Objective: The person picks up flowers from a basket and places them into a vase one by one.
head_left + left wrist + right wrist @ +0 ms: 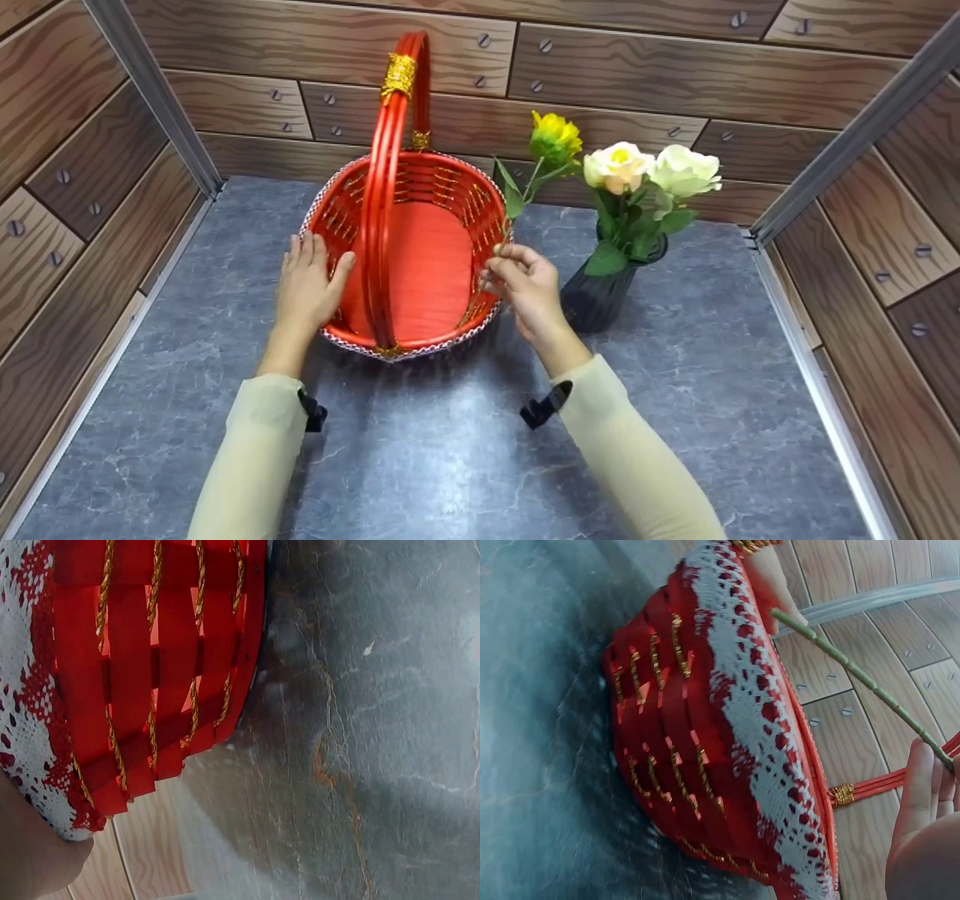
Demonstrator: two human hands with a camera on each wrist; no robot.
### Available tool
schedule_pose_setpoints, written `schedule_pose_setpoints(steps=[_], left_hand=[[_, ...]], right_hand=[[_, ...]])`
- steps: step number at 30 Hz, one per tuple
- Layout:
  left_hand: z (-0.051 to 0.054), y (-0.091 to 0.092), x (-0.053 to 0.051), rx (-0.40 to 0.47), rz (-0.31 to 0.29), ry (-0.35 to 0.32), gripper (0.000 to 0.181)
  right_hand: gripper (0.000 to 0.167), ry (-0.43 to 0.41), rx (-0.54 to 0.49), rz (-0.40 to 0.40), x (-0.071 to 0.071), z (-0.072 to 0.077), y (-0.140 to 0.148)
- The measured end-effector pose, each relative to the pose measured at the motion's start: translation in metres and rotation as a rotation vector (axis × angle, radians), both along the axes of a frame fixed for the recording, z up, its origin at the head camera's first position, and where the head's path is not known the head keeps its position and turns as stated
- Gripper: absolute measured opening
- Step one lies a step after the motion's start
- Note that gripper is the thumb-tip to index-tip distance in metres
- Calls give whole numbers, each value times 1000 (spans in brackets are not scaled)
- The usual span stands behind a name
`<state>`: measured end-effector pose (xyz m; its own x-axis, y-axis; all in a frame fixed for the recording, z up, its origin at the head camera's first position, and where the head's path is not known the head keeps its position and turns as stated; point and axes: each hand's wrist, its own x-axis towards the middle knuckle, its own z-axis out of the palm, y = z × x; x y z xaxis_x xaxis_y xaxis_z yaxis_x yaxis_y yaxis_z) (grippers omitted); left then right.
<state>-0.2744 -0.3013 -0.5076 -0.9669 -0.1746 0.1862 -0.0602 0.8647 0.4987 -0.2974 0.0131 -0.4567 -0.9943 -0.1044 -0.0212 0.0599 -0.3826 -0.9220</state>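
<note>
A red woven basket [431, 255] with a tall arched handle and white lace trim stands on the grey surface; its red floor is bare. My left hand [309, 289] rests on the basket's left rim, fingers fairly straight. Between thumb and fingers, my right hand [529, 289] pinches the stem [870, 682] of a yellow flower [556, 139] above the right rim. The bloom leans up toward the back, and the stem's cut end points over the basket in the right wrist view. In the left wrist view, only part of the hand shows beside the lace [34, 705].
Right of the basket stands a dark ribbed vase [596, 296], tilted in view, holding a peach-white rose [619, 166] and a pale green-white flower [684, 172]. Wood-patterned panels [600, 82] wall the back and sides, with metal rails [825, 397] along the edges.
</note>
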Motion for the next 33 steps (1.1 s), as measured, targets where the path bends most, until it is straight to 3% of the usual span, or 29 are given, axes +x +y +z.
schedule_pose_setpoints(steps=[12, 22, 33], left_hand=[[0, 0, 2, 1, -12, -17, 85], [0, -2, 2, -10, -7, -3, 88], [-1, 0, 1, -9, -12, 11, 86]], right_hand=[[17, 178, 197, -8, 45, -7, 25], [14, 331, 127, -33, 65, -10, 56], [9, 341, 70, -190, 70, -4, 91]])
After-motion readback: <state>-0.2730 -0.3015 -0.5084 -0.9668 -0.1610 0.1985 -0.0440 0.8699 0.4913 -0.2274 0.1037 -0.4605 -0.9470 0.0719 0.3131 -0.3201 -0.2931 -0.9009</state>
